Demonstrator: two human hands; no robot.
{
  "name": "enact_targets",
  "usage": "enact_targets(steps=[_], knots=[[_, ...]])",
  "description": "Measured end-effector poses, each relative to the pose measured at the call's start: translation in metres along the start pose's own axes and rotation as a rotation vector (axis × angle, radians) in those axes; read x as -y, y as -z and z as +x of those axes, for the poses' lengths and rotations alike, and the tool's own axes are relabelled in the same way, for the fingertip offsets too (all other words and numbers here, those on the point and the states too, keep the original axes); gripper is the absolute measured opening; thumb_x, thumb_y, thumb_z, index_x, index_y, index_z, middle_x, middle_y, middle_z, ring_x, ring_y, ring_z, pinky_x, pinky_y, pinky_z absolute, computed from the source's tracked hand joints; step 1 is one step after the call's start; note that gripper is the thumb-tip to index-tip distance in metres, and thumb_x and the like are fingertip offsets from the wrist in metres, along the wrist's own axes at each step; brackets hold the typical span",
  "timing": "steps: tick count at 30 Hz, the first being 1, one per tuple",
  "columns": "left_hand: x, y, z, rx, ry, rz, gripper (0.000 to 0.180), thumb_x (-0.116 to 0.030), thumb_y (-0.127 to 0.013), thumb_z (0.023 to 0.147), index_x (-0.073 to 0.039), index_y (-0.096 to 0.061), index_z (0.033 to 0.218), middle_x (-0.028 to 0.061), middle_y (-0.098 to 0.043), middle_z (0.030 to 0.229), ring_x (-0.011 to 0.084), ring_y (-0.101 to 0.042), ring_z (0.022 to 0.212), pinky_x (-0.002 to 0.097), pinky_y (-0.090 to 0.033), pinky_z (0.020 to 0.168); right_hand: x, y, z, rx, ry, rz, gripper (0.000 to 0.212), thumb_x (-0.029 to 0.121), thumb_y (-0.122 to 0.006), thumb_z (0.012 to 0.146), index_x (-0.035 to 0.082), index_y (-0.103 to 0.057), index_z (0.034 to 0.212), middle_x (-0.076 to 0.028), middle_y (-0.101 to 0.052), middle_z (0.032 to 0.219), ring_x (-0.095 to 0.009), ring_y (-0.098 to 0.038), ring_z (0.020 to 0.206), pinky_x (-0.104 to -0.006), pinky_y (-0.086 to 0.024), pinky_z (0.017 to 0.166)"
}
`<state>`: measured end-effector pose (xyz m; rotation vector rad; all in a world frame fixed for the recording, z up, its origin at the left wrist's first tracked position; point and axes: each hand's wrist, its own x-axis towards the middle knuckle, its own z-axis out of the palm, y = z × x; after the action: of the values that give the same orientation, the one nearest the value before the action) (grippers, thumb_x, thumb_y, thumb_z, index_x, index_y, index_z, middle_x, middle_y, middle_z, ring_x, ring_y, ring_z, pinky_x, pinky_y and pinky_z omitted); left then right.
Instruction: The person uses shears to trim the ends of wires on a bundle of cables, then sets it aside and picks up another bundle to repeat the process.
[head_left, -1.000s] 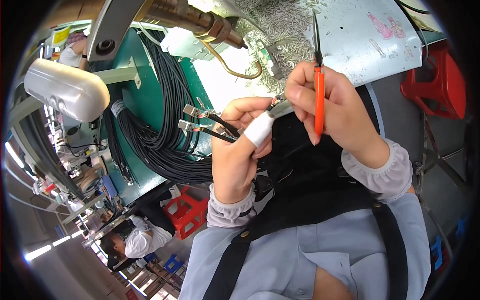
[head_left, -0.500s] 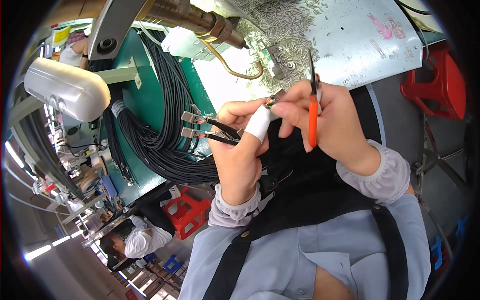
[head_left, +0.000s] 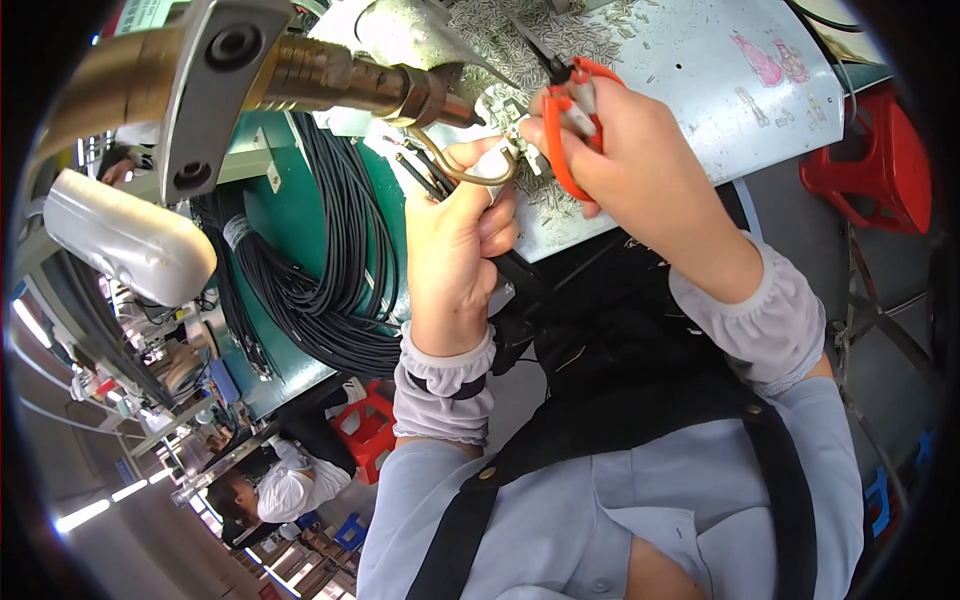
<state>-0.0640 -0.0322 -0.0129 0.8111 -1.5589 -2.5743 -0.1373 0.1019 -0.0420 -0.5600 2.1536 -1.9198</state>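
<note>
Two hands at the grey worktop (head_left: pixel 700 90): left hand (head_left: pixel 455 250) clenched on black wires (head_left: pixel 425 180); right hand (head_left: pixel 620 150) grasping orange-handled snips (head_left: pixel 565 130). Black cable bundle (head_left: pixel 330 270) left of worktop; red stool (head_left: pixel 880 150) right.

Green bench (head_left: pixel 290 215), red stools (head_left: pixel 868 165), striplights.

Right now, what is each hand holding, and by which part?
Right hand: orange-handled snips, by the handles. Left hand: thin black wires, pinched near their metal-tipped ends.
</note>
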Motion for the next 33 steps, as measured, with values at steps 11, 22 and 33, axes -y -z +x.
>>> enact_targets(steps=[11, 22, 33], knots=[[-0.007, 0.01, 0.007, -0.005, 0.025, 0.079, 0.009, -0.003, -0.056, 0.08, 0.002, -0.055, 0.087, 0.0006, -0.047, 0.061, 0.0028, -0.031, 0.042, 0.0162, -0.022, 0.036, 0.001, -0.002, 0.01, 0.168, -0.124, 0.063, 0.017, 0.019, -0.056, 0.083, 0.002, -0.054, 0.083, 0.002, -0.045, 0.054, -0.004, -0.039, 0.04, -0.0194, -0.034, 0.037], [-0.005, 0.012, 0.006, -0.031, -0.016, 0.082, 0.008, -0.004, -0.057, 0.079, 0.002, -0.054, 0.084, 0.0009, -0.047, 0.06, 0.003, -0.032, 0.042, 0.0165, -0.022, 0.036, -0.002, -0.005, 0.009, 0.185, -0.123, 0.101, 0.012, 0.015, -0.054, 0.083, 0.003, -0.055, 0.082, 0.003, -0.046, 0.056, -0.003, -0.039, 0.042, -0.0187, -0.034, 0.037], [-0.006, 0.01, -0.006, 0.14, 0.053, -0.078, 0.012, -0.007, -0.055, 0.083, 0.002, -0.053, 0.091, 0.0032, -0.05, 0.068, 0.004, -0.033, 0.042, 0.0166, -0.024, 0.037, 0.007, 0.0, -0.003, 0.151, -0.199, 0.231, 0.015, 0.017, -0.056, 0.083, 0.003, -0.051, 0.079, 0.004, -0.042, 0.056, -0.003, -0.037, 0.041, -0.0178, -0.032, 0.037]])
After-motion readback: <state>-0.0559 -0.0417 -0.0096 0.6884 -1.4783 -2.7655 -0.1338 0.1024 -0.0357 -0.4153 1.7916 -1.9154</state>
